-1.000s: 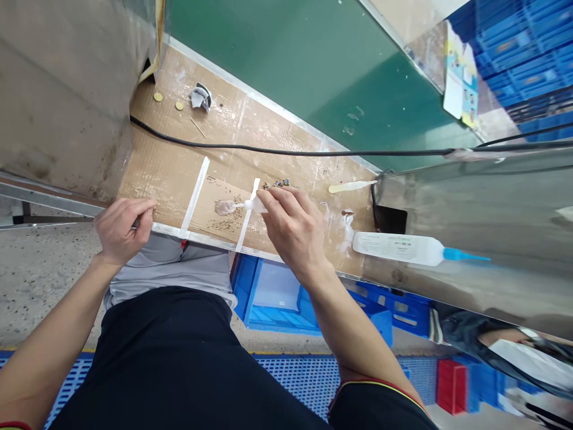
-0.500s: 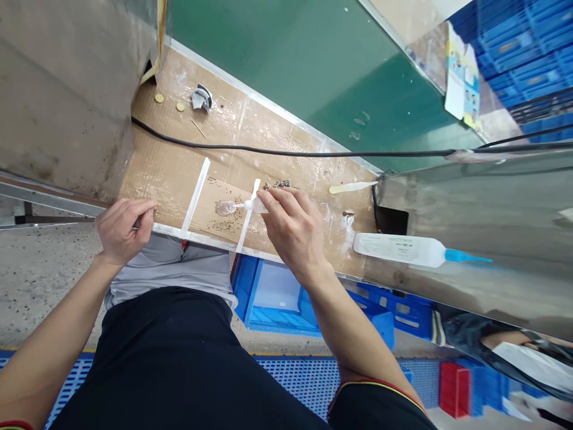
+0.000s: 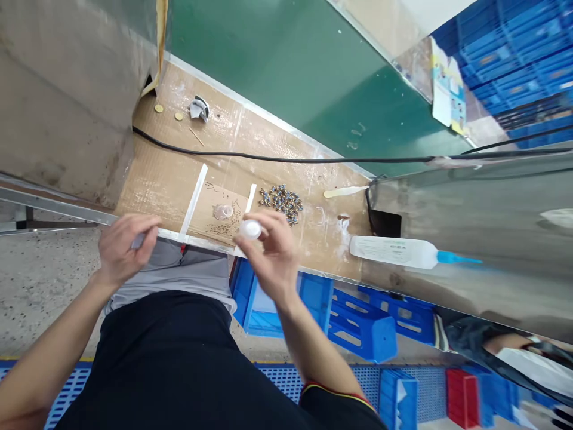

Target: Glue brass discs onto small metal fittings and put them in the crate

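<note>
White bottle (image 3: 250, 229), pinched by right hand (image 3: 273, 248), is well apart from curled left hand (image 3: 123, 246).

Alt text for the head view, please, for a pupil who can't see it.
A person's right hand holds a small whitish container near a pile of shiny parts on a brown work surface; the left hand is by its near edge. A blue-tipped white bottle lies to the right.

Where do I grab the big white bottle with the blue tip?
Probably around the middle of the big white bottle, coming from above: it lies on its side, its long, wide body uncovered, while the blue tip looks thin.
</note>
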Available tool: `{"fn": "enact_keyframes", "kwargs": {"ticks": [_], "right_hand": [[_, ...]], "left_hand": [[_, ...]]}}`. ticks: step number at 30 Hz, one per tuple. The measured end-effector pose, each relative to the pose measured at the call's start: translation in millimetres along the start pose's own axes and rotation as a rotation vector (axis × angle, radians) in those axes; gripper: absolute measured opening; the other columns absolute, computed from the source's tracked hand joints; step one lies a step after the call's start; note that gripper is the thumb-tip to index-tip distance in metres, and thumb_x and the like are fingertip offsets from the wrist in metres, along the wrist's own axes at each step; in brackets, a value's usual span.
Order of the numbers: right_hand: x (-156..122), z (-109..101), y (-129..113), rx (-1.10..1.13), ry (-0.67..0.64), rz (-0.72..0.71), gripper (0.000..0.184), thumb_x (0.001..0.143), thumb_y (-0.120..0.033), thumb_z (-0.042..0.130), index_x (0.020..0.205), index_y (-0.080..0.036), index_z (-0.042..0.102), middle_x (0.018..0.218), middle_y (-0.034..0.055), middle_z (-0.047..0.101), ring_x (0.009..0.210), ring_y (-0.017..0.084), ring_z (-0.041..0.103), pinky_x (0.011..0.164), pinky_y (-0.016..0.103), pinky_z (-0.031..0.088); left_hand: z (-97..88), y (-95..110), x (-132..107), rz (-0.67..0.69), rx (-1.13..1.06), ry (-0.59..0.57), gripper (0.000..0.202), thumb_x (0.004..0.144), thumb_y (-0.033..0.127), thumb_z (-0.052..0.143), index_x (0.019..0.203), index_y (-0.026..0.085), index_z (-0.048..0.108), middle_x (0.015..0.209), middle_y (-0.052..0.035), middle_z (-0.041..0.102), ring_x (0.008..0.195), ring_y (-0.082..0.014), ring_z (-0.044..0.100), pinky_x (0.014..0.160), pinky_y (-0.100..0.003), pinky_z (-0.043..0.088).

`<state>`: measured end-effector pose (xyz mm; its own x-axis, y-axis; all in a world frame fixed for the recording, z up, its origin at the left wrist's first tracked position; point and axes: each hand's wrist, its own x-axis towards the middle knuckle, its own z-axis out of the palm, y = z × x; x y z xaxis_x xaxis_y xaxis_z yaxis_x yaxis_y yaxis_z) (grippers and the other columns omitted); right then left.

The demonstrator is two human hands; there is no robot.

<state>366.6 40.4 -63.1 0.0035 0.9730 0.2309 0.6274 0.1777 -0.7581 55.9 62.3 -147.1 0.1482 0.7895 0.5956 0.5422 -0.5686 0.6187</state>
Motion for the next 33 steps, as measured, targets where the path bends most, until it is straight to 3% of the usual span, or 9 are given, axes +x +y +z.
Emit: {"fn": "enact_keyframes", "kwargs": {"ticks": [4, 8, 12, 15, 19, 23, 26, 30, 33], "right_hand": [[-29, 56, -46, 0.274, -0.106, 0.055, 0.033, 0.103, -0.033, 0.088, 0.134, -0.031, 0.079, 0.127, 0.0062, 0.077, 0.118, 0.024, 0.076, 0.108, 0.044, 0.065], [-36, 117, -75, 0.426, -0.168, 0.073, 0.031, 0.103, -0.042, 0.088, 0.131, -0.030, 0.081, 0.126, 0.0054, 0.079, 0.118, 0.023, 0.078, 0.110, 0.040, 0.066], [-39, 158, -99, 0.553, -0.233, 0.006, 0.030, 0.102, -0.042, 0.089, 0.128, -0.029, 0.083, 0.123, 0.0052, 0.079, 0.114, 0.022, 0.079, 0.107, 0.038, 0.067], [-49, 176, -119, 0.571, -0.330, -0.042, 0.032, 0.101, -0.034, 0.090, 0.132, -0.031, 0.083, 0.122, 0.0055, 0.080, 0.113, 0.024, 0.079, 0.105, 0.039, 0.068], [-55, 199, -135, 0.546, -0.448, -0.132, 0.045, 0.099, -0.026, 0.089, 0.143, -0.034, 0.078, 0.134, 0.0091, 0.079, 0.123, 0.030, 0.079, 0.109, 0.046, 0.069], [-55, 204, -132, 0.512, -0.579, -0.208, 0.041, 0.104, -0.029, 0.084, 0.144, -0.034, 0.077, 0.129, 0.0090, 0.083, 0.115, 0.029, 0.083, 0.105, 0.046, 0.072], [-58, 193, -114, 0.491, -0.629, -0.225, 0.019, 0.108, -0.026, 0.076, 0.125, -0.032, 0.084, 0.111, 0.0064, 0.085, 0.100, 0.027, 0.086, 0.092, 0.039, 0.074], [-71, 178, -77, 0.420, -0.650, -0.168, 0.011, 0.109, -0.030, 0.075, 0.108, -0.032, 0.086, 0.099, 0.0051, 0.086, 0.089, 0.027, 0.088, 0.079, 0.033, 0.074], [-83, 176, -51, 0.378, -0.619, -0.142, 0.013, 0.108, -0.038, 0.076, 0.103, -0.033, 0.086, 0.092, 0.0038, 0.086, 0.082, 0.029, 0.088, 0.075, 0.032, 0.075]], "left_hand": [[-14.5, 39, -28, -0.094, -0.106, -0.109, 0.077, 0.100, 0.019, 0.089, 0.168, 0.035, 0.060, 0.134, -0.0102, 0.085, 0.105, -0.0293, 0.088, 0.095, -0.046, 0.074], [-30.4, 50, -60, -0.225, -0.011, 0.027, 0.080, 0.099, 0.021, 0.088, 0.170, 0.046, 0.060, 0.129, -0.0101, 0.083, 0.114, -0.0366, 0.085, 0.091, -0.059, 0.075], [-56.1, 45, -89, -0.389, 0.064, 0.157, 0.069, 0.099, 0.020, 0.085, 0.159, 0.050, 0.068, 0.131, -0.0096, 0.082, 0.117, -0.0410, 0.084, 0.091, -0.069, 0.073], [-80.8, 52, -108, -0.418, 0.089, 0.206, 0.056, 0.100, 0.021, 0.081, 0.151, 0.040, 0.071, 0.130, -0.0127, 0.083, 0.115, -0.0398, 0.085, 0.090, -0.067, 0.074], [-113.4, 45, -119, -0.446, 0.242, 0.294, 0.043, 0.098, 0.026, 0.082, 0.139, 0.035, 0.071, 0.119, -0.0107, 0.085, 0.109, -0.0330, 0.086, 0.088, -0.054, 0.077], [-174.7, -1, -122, -0.530, 0.383, 0.530, 0.035, 0.099, 0.029, 0.082, 0.131, 0.030, 0.071, 0.115, -0.0108, 0.083, 0.103, -0.0295, 0.085, 0.085, -0.049, 0.074], [-246.3, -70, -109, -0.583, 0.440, 0.706, 0.038, 0.096, 0.033, 0.084, 0.129, 0.022, 0.069, 0.116, -0.0113, 0.082, 0.099, -0.0242, 0.084, 0.081, -0.039, 0.071], [-345.9, -180, -53, -0.632, 0.483, 0.841, 0.033, 0.090, 0.026, 0.082, 0.116, 0.020, 0.062, 0.108, -0.0086, 0.080, 0.093, -0.0194, 0.079, 0.079, -0.033, 0.065], [-396.3, -239, -2, -0.646, 0.528, 0.832, 0.022, 0.094, 0.019, 0.078, 0.109, 0.017, 0.061, 0.108, -0.0082, 0.077, 0.086, -0.0142, 0.072, 0.079, -0.030, 0.060]]}}
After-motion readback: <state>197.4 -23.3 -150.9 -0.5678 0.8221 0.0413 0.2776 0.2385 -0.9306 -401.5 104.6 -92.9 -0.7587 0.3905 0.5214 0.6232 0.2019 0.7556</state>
